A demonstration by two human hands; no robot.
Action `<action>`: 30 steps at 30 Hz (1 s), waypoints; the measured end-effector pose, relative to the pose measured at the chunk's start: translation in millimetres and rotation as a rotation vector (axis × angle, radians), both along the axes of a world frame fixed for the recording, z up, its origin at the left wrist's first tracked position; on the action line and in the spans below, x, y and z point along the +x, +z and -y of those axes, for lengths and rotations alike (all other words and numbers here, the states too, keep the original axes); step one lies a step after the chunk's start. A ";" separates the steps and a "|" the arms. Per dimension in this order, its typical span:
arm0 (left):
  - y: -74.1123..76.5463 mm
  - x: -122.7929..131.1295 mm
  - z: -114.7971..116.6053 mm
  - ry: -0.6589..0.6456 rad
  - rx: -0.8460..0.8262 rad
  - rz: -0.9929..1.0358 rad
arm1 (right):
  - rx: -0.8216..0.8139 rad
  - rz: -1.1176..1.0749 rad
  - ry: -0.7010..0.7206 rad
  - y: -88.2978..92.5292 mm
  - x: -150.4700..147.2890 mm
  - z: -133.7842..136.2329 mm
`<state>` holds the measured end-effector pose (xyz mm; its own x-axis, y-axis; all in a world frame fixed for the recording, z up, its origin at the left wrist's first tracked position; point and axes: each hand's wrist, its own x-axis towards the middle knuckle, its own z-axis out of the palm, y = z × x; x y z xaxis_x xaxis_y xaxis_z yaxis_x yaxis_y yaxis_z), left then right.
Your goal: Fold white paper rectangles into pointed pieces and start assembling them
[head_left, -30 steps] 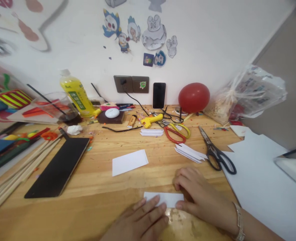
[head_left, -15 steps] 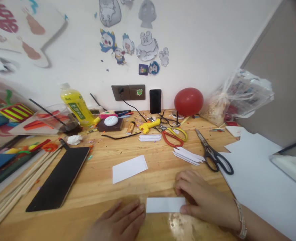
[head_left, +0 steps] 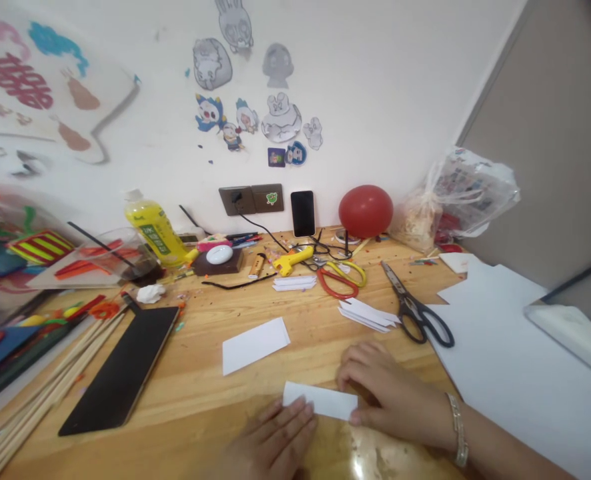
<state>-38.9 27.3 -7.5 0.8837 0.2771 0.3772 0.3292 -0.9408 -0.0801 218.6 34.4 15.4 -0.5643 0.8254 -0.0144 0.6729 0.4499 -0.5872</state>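
Resting close-set fingers on a white paper strip (head_left: 329,403) they were clear of 0.5 seconds ago, the left hand (head_left: 279,437) seemingly helps the right hand (head_left: 388,393) steady it. The right curls, pinching or not I cannot tell, well away from the worktop's (head_left: 190,407) back edge, as the strip is.

I count two hands (head_left: 283,437) (head_left: 388,393), one strip (head_left: 323,401) between them, one bracelet (head_left: 457,430), one inflated balloon (head_left: 365,211), one bottle (head_left: 156,232).
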 end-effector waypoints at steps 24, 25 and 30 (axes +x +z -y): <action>12.1 12.0 1.2 0.140 -0.147 0.125 | 0.214 -0.042 0.278 -9.8 -28.4 11.9; 11.8 12.5 1.1 0.127 -0.175 0.157 | 0.226 -0.047 0.291 -9.8 -28.1 11.8; 6.6 6.9 2.1 0.167 -0.357 0.251 | 0.304 -0.068 0.320 -10.1 -25.1 10.5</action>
